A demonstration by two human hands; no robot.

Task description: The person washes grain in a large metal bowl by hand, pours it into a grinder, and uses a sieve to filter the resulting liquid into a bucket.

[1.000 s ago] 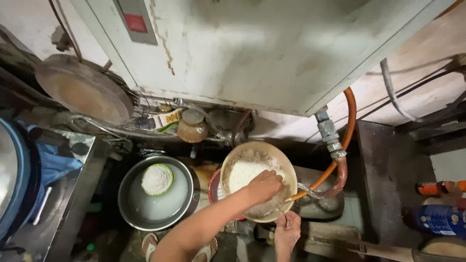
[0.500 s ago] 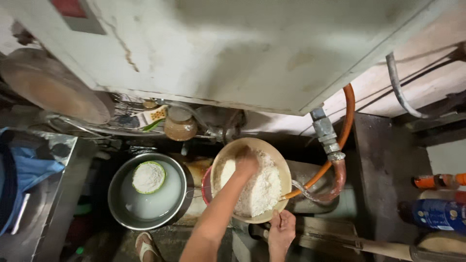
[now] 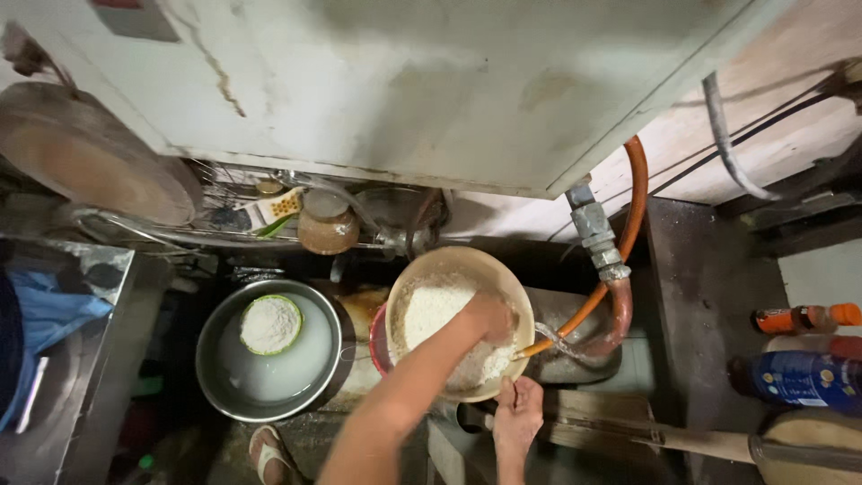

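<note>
single head cam, looking steeply down from standing height at floor-level bowl (image 3: 458,323) and hose (image 3: 620,260), no second view

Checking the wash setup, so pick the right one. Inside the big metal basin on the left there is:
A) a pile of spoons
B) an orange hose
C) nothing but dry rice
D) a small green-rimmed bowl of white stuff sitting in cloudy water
D: the metal basin holds cloudy water, with a small green-rimmed bowl of white stuff sitting in it.
</note>
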